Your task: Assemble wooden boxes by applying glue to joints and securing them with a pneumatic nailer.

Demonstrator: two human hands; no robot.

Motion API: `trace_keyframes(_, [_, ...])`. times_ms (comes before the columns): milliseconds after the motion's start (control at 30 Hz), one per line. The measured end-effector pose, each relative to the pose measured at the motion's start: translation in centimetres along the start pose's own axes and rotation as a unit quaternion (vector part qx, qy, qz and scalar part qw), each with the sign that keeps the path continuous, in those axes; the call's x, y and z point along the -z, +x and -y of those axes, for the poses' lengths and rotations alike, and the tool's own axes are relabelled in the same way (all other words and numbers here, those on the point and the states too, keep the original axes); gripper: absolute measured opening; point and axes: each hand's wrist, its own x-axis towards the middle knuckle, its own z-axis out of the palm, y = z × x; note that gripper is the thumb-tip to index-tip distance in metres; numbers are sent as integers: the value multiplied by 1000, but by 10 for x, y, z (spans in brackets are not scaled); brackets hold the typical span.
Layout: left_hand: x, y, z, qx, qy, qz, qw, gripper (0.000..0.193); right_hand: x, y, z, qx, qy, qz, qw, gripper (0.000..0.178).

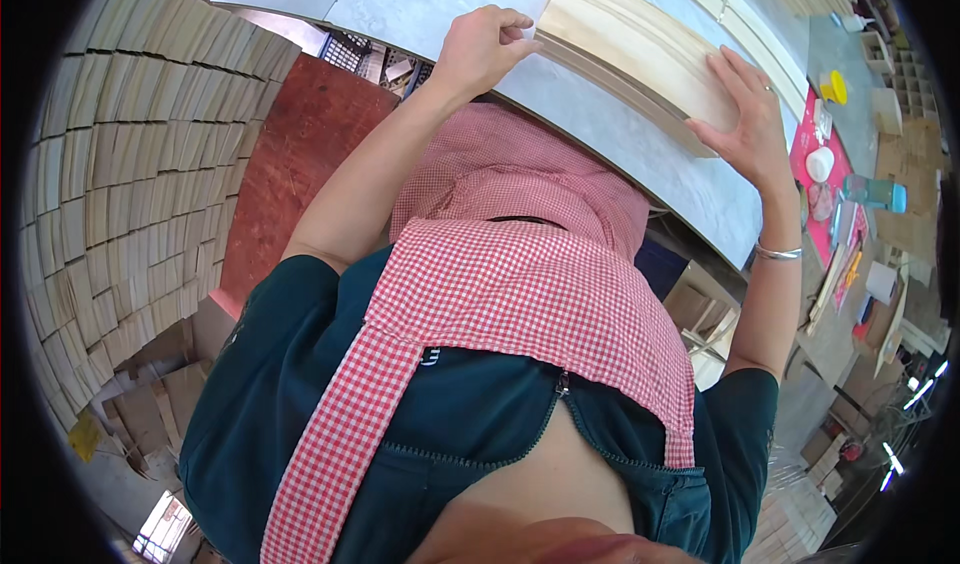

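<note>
Stacked pale wooden slats (130, 154) fill the far left, beside a reddish board (300, 154). The left hand (480, 49) is closed, pinching the left end of a bundle of light wooden strips (640, 54) lying on the grey desk (600, 134). The right hand (750, 114) lies open, fingers spread flat on the bundle's right end.

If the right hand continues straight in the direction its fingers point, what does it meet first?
Probably only more of the pale wooden slat bundle under the right hand; its fingers point along it toward the far slat stacks. Depth is unclear.
</note>
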Motion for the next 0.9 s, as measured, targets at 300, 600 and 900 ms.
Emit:
trace_keyframes(300, [-13,12,-5,-60,67,-19,996,22,-11,-6,-17,-20,-22,43,999,73])
trace_keyframes(600, [-17,22,-18,-127,173,-24,976,20,-38,-13,-43,-11,-34,23,999,76])
trace_keyframes(900, [-13,19,-27,-133,198,-26,971,19,-44,-19,-41,-8,-53,5,999,78])
